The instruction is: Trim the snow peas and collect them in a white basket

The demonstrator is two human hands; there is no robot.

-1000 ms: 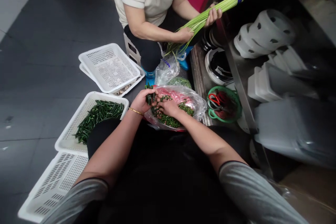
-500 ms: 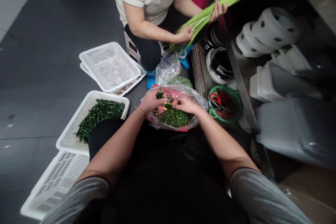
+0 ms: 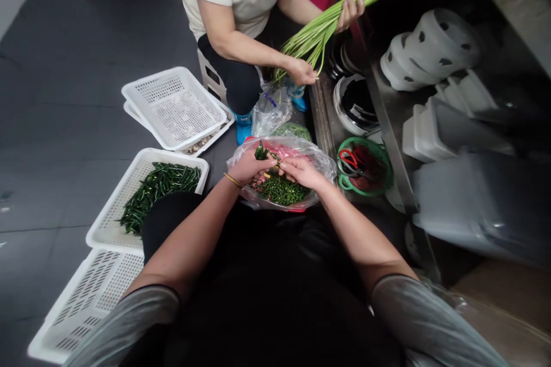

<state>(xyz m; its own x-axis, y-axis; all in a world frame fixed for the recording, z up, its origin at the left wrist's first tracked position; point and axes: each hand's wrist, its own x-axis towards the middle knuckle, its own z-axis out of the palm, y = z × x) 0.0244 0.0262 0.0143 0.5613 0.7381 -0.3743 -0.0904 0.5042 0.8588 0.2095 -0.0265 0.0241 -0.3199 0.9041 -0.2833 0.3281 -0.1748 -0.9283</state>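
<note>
1. Here we are: our left hand (image 3: 249, 167) curls around a few glossy, slender, dark green peppers (image 3: 260, 151), ends poking up above it.
2. In comes our right hand (image 3: 302, 172), pinched narrow against the left; whether it grips anything, we cannot tell.
3. Right beneath both hands, we've got a red-rimmed container lined with clear plastic (image 3: 325, 169), small green stem pieces (image 3: 284, 190) inside!
4. Left of our hands, a white perforated plastic basket (image 3: 105, 229) bears more peppers.
5. Beyond our hands, a cream-shirted co-worker (image 3: 247, 0) holds long pale-green stalks (image 3: 340, 17).
</note>
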